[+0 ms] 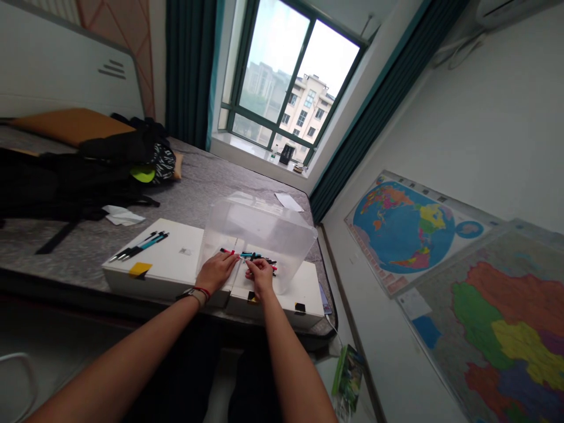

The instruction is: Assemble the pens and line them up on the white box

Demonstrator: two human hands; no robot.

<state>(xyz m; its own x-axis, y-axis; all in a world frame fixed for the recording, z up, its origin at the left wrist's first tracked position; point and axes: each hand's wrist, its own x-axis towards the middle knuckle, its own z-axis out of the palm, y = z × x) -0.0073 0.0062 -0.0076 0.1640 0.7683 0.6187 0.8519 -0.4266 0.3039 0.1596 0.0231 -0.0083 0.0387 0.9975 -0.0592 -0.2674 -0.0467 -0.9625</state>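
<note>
My left hand (pixel 217 272) rests low over a white box, fingers together and pointing right, beside a red-and-black pen (pixel 227 251). My right hand (pixel 261 275) is curled in a pinch, its fingertips close to those of my left. Whatever lies between the fingertips is too small to make out. Several pens (pixel 259 257), dark, teal and red, lie just behind and beside my right hand. A clear plastic bin (pixel 264 226) stands tipped on its side around them, its opening toward me.
More pens (pixel 140 245) lie on the left white box (pixel 170 235), which adjoins the right white box (pixel 304 288). Both stand on the grey bed (pixel 189 202). A tissue (pixel 123 215), black bags (pixel 66 182) and white paper (pixel 288 202) lie farther back. Maps (pixel 405 229) hang at right.
</note>
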